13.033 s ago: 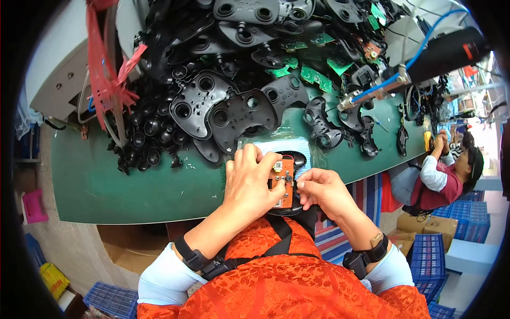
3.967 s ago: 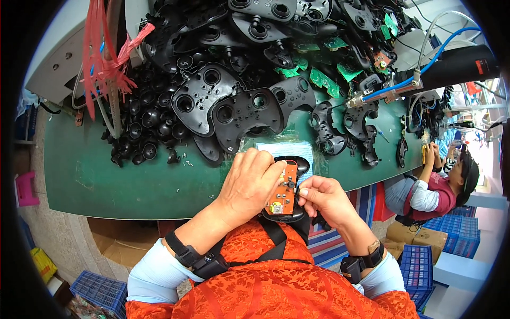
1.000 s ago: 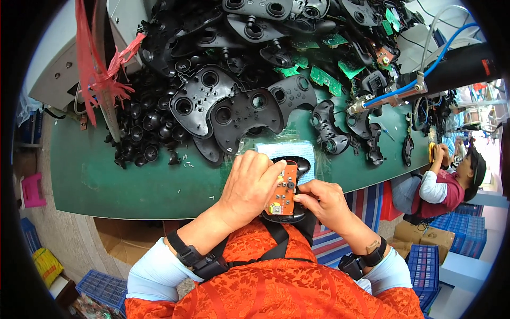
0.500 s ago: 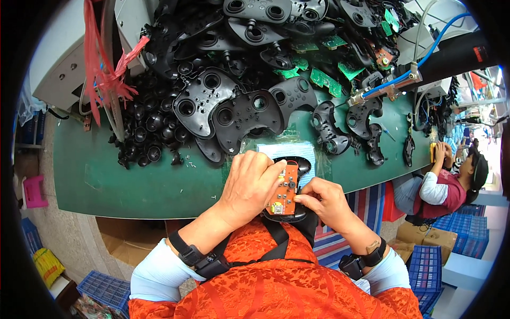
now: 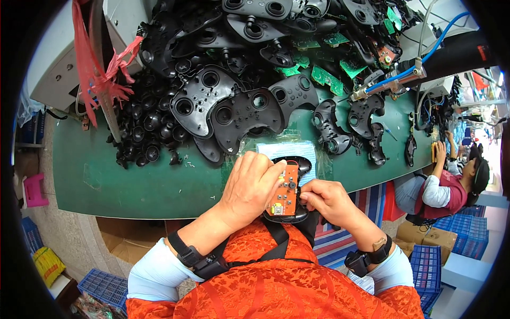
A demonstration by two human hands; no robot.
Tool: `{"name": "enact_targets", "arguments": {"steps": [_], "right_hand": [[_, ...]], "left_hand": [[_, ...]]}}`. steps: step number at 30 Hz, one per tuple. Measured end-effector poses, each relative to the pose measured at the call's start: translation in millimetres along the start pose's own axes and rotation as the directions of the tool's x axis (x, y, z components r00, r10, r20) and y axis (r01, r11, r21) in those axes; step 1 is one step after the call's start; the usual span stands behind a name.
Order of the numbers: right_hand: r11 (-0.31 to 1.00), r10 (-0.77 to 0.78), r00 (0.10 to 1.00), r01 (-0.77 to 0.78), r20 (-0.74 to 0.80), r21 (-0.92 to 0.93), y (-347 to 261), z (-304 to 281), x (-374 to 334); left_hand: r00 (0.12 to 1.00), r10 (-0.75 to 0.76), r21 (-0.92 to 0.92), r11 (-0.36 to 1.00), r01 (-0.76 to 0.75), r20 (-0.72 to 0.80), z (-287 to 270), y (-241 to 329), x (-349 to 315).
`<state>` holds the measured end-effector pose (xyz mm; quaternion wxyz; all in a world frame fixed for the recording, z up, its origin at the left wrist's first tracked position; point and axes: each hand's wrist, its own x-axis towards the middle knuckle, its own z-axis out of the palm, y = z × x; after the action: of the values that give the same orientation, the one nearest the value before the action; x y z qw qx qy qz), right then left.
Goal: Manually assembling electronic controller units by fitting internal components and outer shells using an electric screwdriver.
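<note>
Your right hand (image 5: pixel 326 196) has just shifted: half a second ago its thumb and index finger met at the right edge of the orange circuit board (image 5: pixel 287 194), and now the fingertips sit slightly outward, at the side of the black controller shell (image 5: pixel 303 166). Thumb and index finger are drawn close together; you can't tell from here whether a thin part is pinched between them. Your left hand (image 5: pixel 248 183) keeps the same grip, fingers curled over the board's left side, clasping it in the shell; its thumb is hidden.

The board lies face up in the shell, over the middle of the near edge of the green tabletop (image 5: pixel 143 186), with a blue-and-white cloth (image 5: pixel 287 150) just beyond it. Compared with thirteen seconds ago, your left thumb no longer crosses the board's lower end, so the yellow-and-white component (image 5: pixel 277 208) there shows plainly.

The change seems small for the work in hand: the board holds its place while the right edge gets fine fingertip attention. Toward the tabletop's far edge, the heap of black shells (image 5: pixel 247 119) looks undisturbed.
</note>
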<state>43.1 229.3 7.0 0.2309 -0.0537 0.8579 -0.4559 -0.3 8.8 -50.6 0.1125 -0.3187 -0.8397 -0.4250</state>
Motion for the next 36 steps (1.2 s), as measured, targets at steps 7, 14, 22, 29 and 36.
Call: {"name": "enact_targets", "arguments": {"steps": [7,14,22,29,36], "right_hand": [[0.975,-0.096,0.995,0.094,-0.001,-0.203,-3.5,2.1,3.6],[0.891,-0.164,0.986,0.161,0.031,-0.425,-11.2,1.4,1.7],[0.902,-0.199,0.974,0.224,0.106,-0.37,-3.3,-7.0,7.4],[0.866,-0.182,0.979,0.203,0.089,-0.458,-10.3,-2.1,8.7],[0.937,-0.198,0.977,0.165,-0.077,-0.309,-5.1,6.3,-10.7]], "left_hand": [[1.0,0.009,-0.046,0.999,-0.01,-0.009,0.3,-1.0,0.3],[1.0,0.001,-0.061,0.998,-0.001,-0.007,-0.8,-1.2,0.6],[1.0,0.003,-0.072,0.997,-0.003,-0.001,0.6,-1.0,-0.3],[1.0,0.002,-0.067,0.998,-0.002,-0.01,0.8,0.3,-0.7],[0.999,-0.014,-0.066,0.998,0.012,-0.034,0.9,-0.7,-2.9]]}}
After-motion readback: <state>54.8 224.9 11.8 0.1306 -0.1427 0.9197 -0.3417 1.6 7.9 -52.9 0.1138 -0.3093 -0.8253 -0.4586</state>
